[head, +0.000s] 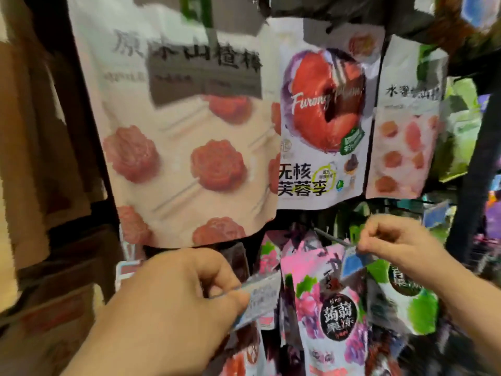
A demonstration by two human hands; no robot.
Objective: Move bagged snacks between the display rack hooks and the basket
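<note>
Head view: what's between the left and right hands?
A pink grape jelly bag hangs between the left hand and right hand, in the head view.

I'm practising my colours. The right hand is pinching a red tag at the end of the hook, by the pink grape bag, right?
Not quite. The tag is blue, not red, as the head view shows. The right hand does pinch it at the end of the hook, by the pink grape bag.
</note>
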